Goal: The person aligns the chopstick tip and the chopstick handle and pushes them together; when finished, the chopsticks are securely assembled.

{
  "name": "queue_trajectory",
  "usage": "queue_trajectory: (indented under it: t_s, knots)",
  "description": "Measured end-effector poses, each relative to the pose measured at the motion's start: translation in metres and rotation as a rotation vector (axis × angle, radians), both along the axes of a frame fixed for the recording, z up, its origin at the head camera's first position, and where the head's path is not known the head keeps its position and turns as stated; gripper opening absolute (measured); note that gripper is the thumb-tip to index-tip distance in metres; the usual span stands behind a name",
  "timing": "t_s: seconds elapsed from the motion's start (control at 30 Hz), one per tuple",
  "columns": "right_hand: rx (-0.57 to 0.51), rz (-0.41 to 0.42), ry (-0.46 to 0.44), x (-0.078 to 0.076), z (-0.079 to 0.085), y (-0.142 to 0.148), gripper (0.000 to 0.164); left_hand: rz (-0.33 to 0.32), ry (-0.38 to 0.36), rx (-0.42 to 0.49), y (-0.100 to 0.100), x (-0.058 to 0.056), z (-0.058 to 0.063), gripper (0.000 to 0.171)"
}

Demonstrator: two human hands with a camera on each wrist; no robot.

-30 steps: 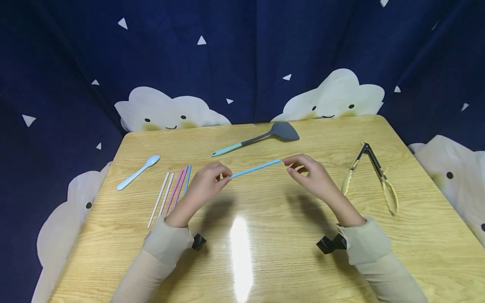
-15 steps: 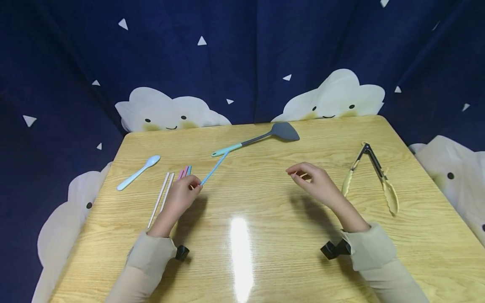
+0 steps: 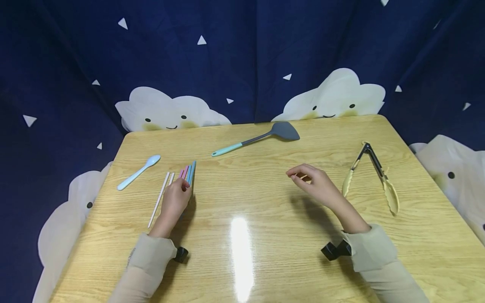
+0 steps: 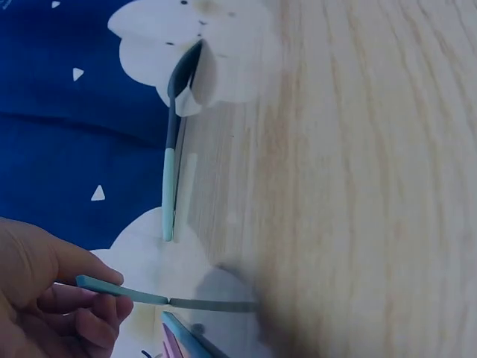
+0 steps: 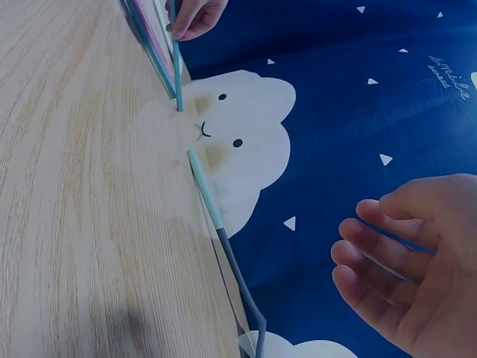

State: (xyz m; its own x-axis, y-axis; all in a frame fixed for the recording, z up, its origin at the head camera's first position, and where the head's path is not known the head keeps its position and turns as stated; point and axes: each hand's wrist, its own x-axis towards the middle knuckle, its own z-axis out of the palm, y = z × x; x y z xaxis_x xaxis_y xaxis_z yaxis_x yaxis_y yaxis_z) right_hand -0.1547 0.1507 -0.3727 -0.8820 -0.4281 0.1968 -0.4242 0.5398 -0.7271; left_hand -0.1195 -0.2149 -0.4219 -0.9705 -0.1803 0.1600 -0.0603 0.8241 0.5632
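Observation:
My left hand (image 3: 175, 201) pinches a light-blue chopstick (image 3: 193, 169) between thumb and fingers. It holds the stick alongside a second blue chopstick (image 4: 185, 337) and two pink chopsticks (image 3: 185, 172), at the left of the table. The left wrist view has the held stick's tip touching its shadow on the wood. My hand hides the lower parts of the pink and blue sticks. Left of them lie two white chopsticks (image 3: 159, 198). My right hand (image 3: 315, 182) hovers over the right middle of the table with its fingers loosely bent; in the right wrist view nothing sits between them.
A blue spoon (image 3: 138, 172) lies at the far left. Towards the back edge rests a spatula (image 3: 261, 136) with a mint handle and dark blade. Tongs (image 3: 373, 168) with cream tips lie spread beyond my right hand. A dark blue curtain (image 3: 242, 59) hangs behind the table (image 3: 273, 261).
My left hand has carried the blue chopstick left and turned it lengthwise beside the other blue one. My right hand has come away from its far end and lowered slightly.

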Motion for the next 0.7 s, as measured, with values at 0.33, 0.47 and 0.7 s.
queue_trajectory:
  t_s: [0.33, 0.47, 0.7]
  knots:
    - [0.007, 0.005, -0.015, 0.004, 0.002, 0.002, 0.017, -0.056, -0.117, -0.064, 0.006, 0.001, -0.01, 0.012]
    - [0.02, 0.007, -0.027, 0.004, 0.0, 0.004, 0.017, -0.077, -0.167, -0.078, 0.009, 0.002, -0.012, 0.01]
    - [0.161, -0.066, 0.061, 0.0, 0.003, 0.008, 0.019, -0.086, -0.141, -0.132, 0.014, 0.001, -0.016, 0.008]
